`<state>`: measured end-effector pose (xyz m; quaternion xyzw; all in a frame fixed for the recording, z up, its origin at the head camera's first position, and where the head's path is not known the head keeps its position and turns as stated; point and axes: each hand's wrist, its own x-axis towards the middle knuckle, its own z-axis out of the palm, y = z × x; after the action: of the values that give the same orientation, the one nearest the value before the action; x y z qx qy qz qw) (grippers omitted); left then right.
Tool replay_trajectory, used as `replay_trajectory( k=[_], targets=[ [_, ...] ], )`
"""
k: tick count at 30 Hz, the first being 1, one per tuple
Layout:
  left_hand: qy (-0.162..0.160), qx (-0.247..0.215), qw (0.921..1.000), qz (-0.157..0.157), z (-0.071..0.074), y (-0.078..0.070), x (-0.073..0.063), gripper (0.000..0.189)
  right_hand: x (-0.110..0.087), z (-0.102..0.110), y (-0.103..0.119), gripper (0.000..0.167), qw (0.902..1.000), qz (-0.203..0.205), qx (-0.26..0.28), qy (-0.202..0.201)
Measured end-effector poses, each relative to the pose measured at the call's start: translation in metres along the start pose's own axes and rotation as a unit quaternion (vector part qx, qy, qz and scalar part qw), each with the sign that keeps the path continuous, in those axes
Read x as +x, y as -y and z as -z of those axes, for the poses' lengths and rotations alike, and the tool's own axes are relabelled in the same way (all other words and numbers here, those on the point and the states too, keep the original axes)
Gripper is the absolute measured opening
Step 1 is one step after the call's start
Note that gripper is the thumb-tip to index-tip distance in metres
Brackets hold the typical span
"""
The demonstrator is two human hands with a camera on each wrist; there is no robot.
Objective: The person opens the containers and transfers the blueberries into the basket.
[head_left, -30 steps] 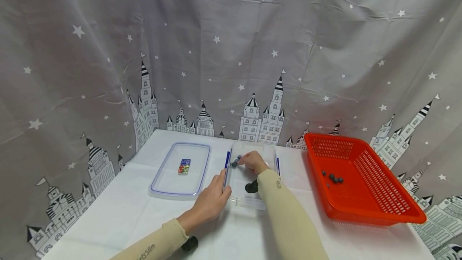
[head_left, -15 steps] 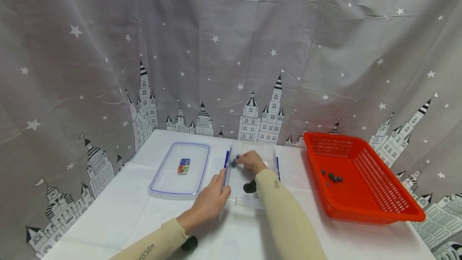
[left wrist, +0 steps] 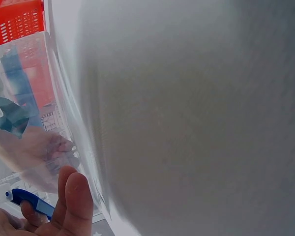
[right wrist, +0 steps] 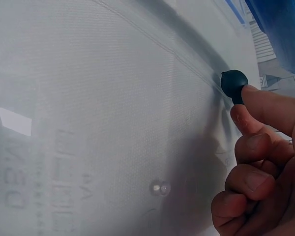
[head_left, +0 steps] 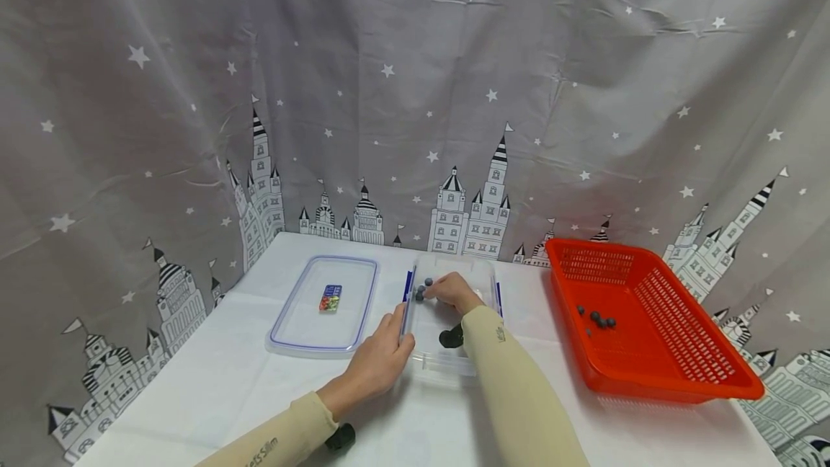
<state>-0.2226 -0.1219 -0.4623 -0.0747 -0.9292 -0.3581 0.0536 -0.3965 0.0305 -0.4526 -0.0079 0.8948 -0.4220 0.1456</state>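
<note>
A clear plastic food container (head_left: 447,361) with blue side clips stands mid-table. My left hand (head_left: 382,355) grips its left wall near the front corner; in the left wrist view, fingertips (left wrist: 78,201) lie against the clear wall beside a blue clip. Inside, my right hand (head_left: 456,290) reaches to the left side, where a few dark blue blueberries (head_left: 420,294) lie together. In the right wrist view, my thumb and index finger pinch at a dark blueberry (right wrist: 234,82) with a small nub, close to the container wall. The other right fingers are curled beneath.
The container's clear lid (head_left: 305,330), with blue rim and picture label, lies flat at left. A red plastic basket (head_left: 668,359) with slotted walls stands at right, several blueberries (head_left: 599,321) inside it. A grey castle-print curtain (head_left: 402,92) hangs behind the table.
My right fingers shift only slightly among the blueberries at the container's left side. The left hand keeps its grip; the view sways a little.
</note>
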Motion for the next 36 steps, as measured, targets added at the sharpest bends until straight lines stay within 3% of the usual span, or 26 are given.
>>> replay_trajectory(
  k=[6, 23, 36],
  targets=[
    [-0.005, 0.003, 1.0, -0.001, 0.0003, 0.0007, 0.0002, 0.063, -0.0009, -0.0004, 0.0007, 0.015, 0.9998, 0.011, -0.012, 0.007],
    [-0.011, 0.007, 0.9999, -0.004, -0.0007, 0.0015, 0.0012, 0.063, -0.006, -0.0001, 0.0061, 0.022, 0.9955, 0.056, -0.049, 0.059],
    [-0.008, 0.001, 1.0, -0.002, -0.0024, 0.0014, 0.0007, 0.063, -0.0055, 0.0092, 0.0063, 0.02, 0.9965, 0.03, -0.061, 0.048]
  ],
)
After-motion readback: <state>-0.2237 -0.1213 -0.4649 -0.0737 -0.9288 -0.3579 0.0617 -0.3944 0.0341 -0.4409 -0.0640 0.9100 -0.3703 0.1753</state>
